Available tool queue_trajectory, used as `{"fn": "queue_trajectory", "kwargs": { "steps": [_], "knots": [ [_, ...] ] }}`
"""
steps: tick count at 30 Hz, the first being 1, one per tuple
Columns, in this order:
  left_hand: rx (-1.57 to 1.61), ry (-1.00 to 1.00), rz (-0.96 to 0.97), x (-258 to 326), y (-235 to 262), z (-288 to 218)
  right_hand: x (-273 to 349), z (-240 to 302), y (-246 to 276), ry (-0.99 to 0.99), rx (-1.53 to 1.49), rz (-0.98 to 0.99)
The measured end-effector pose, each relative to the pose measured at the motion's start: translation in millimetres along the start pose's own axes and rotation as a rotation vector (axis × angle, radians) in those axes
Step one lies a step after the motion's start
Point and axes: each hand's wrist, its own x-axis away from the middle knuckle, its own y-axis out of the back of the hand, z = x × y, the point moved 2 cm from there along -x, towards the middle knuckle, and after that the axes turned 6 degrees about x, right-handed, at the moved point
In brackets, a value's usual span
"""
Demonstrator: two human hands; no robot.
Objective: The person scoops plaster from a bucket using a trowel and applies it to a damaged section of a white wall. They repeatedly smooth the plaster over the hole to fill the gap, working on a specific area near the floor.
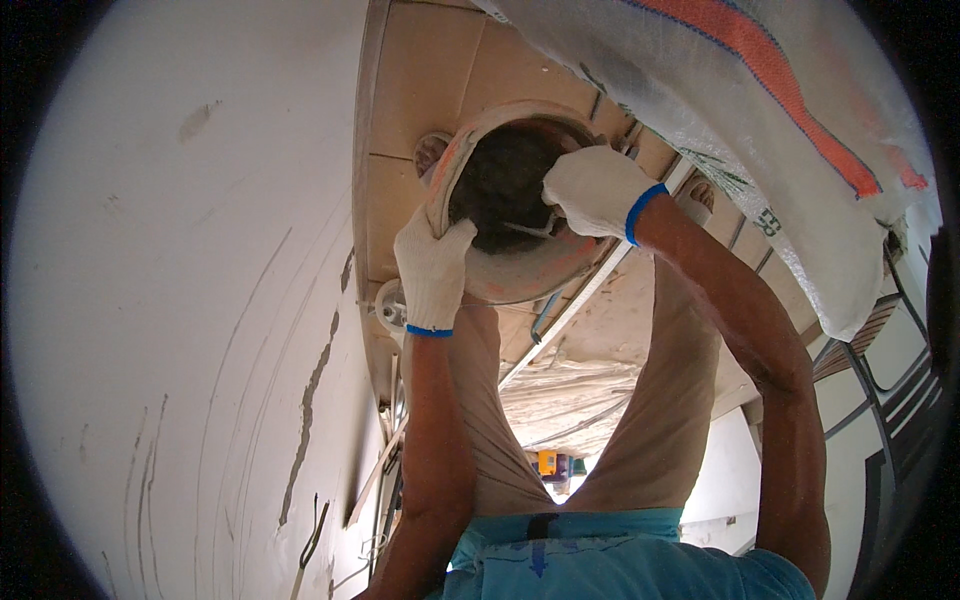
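Between my legs stands a round, mortar-stained bucket (520, 278), its mouth turned up toward me. Dark grey wet mortar (505, 175) fills part of it. My left hand (436, 262), in a white knit glove with a blue cuff, is closed over the bucket's left rim. Over the right side of the opening, my right hand (603, 190), gloved the same way, is closed around a trowel (530, 230). Only the trowel's thin metal neck shows; its handle is inside my fist and its blade seems sunk in the mortar.
A white wall (200, 250) with scratches and a crack rises at the left. A large white woven sack (740, 130) with an orange stripe hangs over the upper right. Tan tiles (420, 70) lie under the bucket, with a long straight metal bar (575, 303) and a clear plastic sheet (570, 405) nearer me.
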Motion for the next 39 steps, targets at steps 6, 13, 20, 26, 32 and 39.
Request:
{"fn": "queue_trajectory", "kwargs": {
  "steps": [6,13,20,26,32,39],
  "knots": [
    [-0.056,0.065,-0.010,0,2,3,-4,-10,-10,-0.016,-0.163,0.115],
    [-0.002,0.048,-0.034,-2,5,5,18,-34,-27,0.019,-0.597,0.036],
    [0.240,-0.013,-0.112,-6,10,8,66,-42,-28,-0.281,-0.927,0.157],
    [0.176,0.024,-0.231,0,13,-1,103,-38,-43,-0.209,-1.302,-0.010],
    [0.095,0.027,-0.253,-1,12,-3,86,-14,0,-0.005,-1.887,-0.193],
    [-0.004,0.049,-0.173,-4,5,5,3,-8,89,-0.043,-1.794,-0.612]
  ]
}}
